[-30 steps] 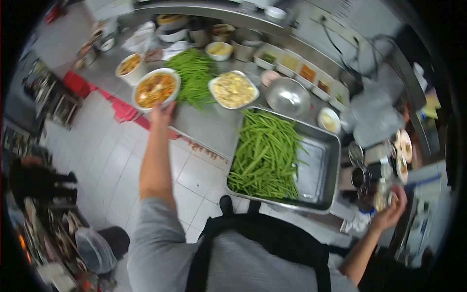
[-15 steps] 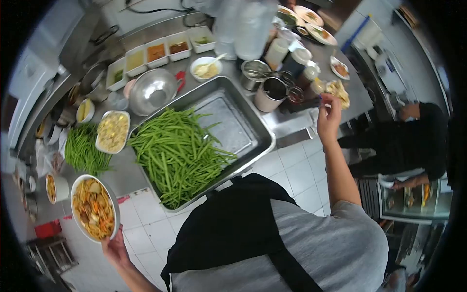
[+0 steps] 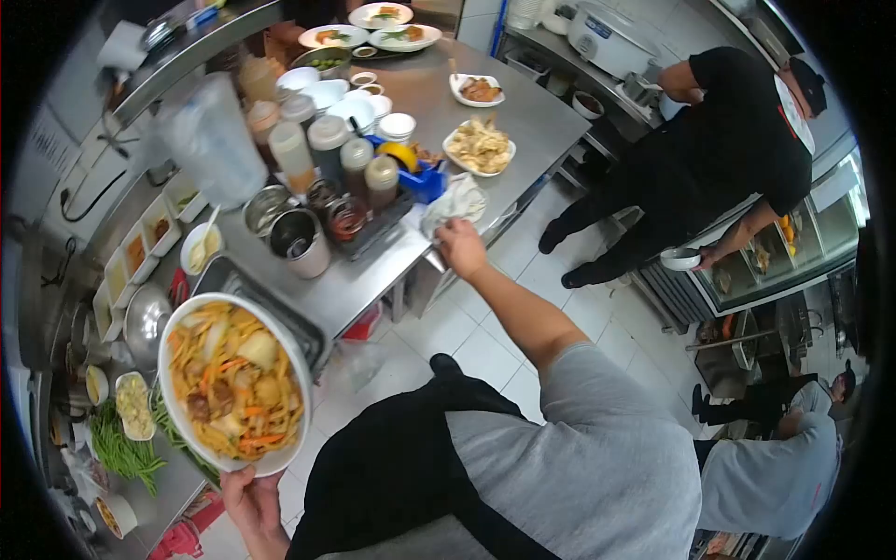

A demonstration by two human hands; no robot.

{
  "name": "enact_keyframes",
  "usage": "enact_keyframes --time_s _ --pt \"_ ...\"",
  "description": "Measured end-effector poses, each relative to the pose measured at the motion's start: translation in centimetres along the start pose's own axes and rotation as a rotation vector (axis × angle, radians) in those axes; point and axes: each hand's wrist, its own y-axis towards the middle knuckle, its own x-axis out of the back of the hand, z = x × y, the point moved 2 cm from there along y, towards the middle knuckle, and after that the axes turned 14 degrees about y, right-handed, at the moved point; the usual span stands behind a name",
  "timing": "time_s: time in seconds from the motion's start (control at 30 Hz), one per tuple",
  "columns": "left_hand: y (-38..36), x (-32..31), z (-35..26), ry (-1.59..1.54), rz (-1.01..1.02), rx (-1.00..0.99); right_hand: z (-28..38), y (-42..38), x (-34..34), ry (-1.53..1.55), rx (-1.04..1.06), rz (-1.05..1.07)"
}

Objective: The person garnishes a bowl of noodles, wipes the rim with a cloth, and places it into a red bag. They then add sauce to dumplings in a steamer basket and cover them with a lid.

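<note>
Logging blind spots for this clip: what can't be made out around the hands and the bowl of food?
- Left hand: head view; the bowl covers its fingers, so the grip is unclear.
- Right hand: it meets the white cloth at the table edge; pinching or only touching, cannot tell.
- Tray: the bowl hides most of it.
- Squeeze bottles: labels too small.

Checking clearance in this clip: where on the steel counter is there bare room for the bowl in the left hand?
The bare steel right of the plate of fried pieces, toward the corner, is free. So is the front strip below the metal canisters. The squeeze bottles and stacked white bowls crowd the middle. The left hand holds the bowl of stir-fry; the right hand grips a cloth.
</note>
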Motion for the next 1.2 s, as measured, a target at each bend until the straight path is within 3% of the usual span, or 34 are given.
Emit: enact_keyframes --time_s 0.1,0.17,0.23,0.3,0.37,0.43,0.53,0.63,0.8,0.9,1.0,1.2 --pt "1.9 -7.1 3.6 0.073 0.104 0.056 -2.7 1.0 1.6 0.324 -0.158 -0.003" --pt "2.8 -11.5 6.1 0.091 0.139 0.111 -4.1 2.1 4.4 0.537 -0.129 -0.189" --pt "4.0 -14.8 8.8 0.134 0.199 0.114 -4.0 4.5 8.0 0.668 0.062 -0.266" --pt "4.7 -18.2 11.0 0.129 0.204 0.135 -3.7 6.6 8.9 1.382 -0.251 -0.116" --pt "5.1 -20.6 12.6 0.142 0.219 0.176 -4.2 8.4 8.3 1.326 -0.294 0.118" --pt "5.7 -22.0 13.9 0.153 0.265 0.193 -3.2 9.4 8.9 1.143 -0.156 0.246" --pt "6.5 -23.3 15.5 0.178 0.269 0.225 -0.5 10.6 9.7 0.764 0.307 0.315" --pt "6.8 -23.7 15.6 0.207 0.267 0.238 1.1 11.0 9.8 0.708 0.532 0.498" --pt "6.6 -23.7 16.0 0.183 0.249 0.264 1.0 10.6 10.1 0.59 0.806 0.489" --pt "6.7 -23.5 16.0 0.2 0.253 0.267 1.3 10.4 10.5 0.631 0.577 0.55" --pt "6.8 -23.4 16.1 0.215 0.24 0.26 0.5 10.6 9.9 0.577 0.826 0.615" --pt "6.7 -23.1 16.1 0.203 0.245 0.277 0.2 10.6 10.7 0.353 1.01 0.691"
